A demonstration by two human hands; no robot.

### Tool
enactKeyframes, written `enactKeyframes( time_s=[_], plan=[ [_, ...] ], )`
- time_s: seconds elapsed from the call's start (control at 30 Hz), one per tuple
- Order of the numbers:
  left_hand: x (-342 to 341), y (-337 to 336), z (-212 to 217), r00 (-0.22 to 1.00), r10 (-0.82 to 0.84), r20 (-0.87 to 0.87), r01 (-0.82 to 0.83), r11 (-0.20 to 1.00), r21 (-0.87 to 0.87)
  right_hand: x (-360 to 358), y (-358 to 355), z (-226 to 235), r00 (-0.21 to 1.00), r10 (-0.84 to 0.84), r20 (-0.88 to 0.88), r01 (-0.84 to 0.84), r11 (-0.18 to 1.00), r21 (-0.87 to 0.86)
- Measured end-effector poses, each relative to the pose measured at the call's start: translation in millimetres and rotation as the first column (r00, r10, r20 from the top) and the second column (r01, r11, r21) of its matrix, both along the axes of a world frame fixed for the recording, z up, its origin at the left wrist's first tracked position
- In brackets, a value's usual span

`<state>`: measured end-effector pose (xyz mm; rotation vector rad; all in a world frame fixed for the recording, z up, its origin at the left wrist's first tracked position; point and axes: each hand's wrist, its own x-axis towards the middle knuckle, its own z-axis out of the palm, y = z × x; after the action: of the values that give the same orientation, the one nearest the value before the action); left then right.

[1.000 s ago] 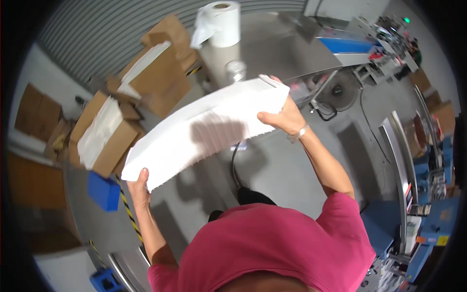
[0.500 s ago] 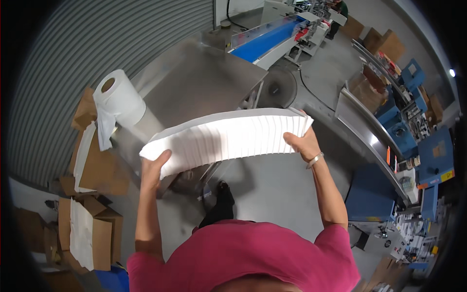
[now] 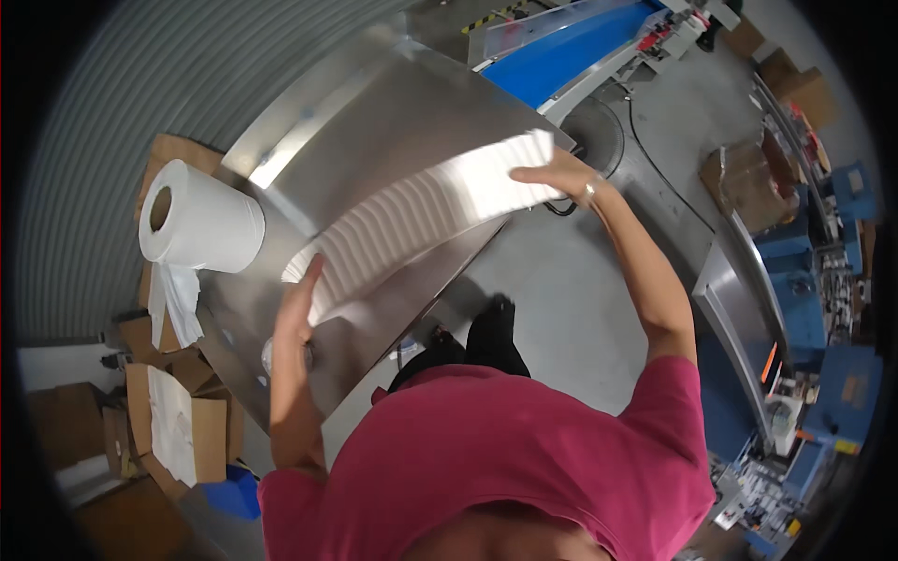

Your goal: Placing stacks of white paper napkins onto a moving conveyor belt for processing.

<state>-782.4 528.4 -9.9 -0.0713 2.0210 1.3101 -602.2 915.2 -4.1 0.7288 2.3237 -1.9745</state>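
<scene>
Between my two hands stretches a long row of white, folded, flat pieces pressed side by side, a white stack [image 3: 402, 220] that bows in an arc. What the pieces are I cannot make out. My left hand [image 3: 301, 297] clasps its near left end, thumb on the ribbed face. At the far right end my right hand [image 3: 559, 176] grips it the same way, a bracelet on the wrist. The stack is tilted, right end farther off, above a shiny metal table [image 3: 374, 122]. Its underside and most fingertips are hidden.
A big white roll [image 3: 210, 220] stands at the table's left, a loose end hanging. Open cardboard boxes [image 3: 208, 439] and a blue bin [image 3: 231, 493] sit at lower left. Beyond the table runs a blue conveyor belt [image 3: 571, 56]. A metal-edged bench [image 3: 739, 290] with blue machines lines the right.
I have stepped and turned toward the metal table, which now lies under the stack. The stack has gone from nearly level to slanting, its right end raised farther away. Both hands keep their hold.
</scene>
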Motion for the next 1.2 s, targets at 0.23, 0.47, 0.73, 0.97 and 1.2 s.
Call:
enactKeyframes(
  time_s=[0.23,0.47,0.73,0.97,1.2],
  plan=[
    [-35.9,-26.0,-0.8,0.998,0.063,0.005,-0.061,0.975,-0.213,-94.1,60.1,-19.3,0.932,0.301,0.203,-0.340,0.920,0.196],
    [-43.3,-92.4,-42.0,0.921,0.388,-0.027,-0.388,0.915,-0.114,-106.9,98.9,-0.1,0.970,0.185,0.159,-0.163,0.976,-0.146],
    [-20.8,-44.2,0.4,0.958,0.282,-0.048,-0.285,0.920,-0.268,-116.1,93.9,-32.6,0.927,0.349,0.135,-0.316,0.923,-0.219],
    [-14.8,-36.2,-0.3,0.978,0.209,-0.026,-0.210,0.970,-0.125,-129.6,69.9,-39.9,0.885,0.460,0.069,-0.441,0.877,-0.194],
    [20.1,-19.4,35.9,0.956,0.283,-0.077,-0.290,0.874,-0.390,-141.0,67.0,-37.9,0.855,0.506,0.115,-0.478,0.854,-0.208]
  ],
)
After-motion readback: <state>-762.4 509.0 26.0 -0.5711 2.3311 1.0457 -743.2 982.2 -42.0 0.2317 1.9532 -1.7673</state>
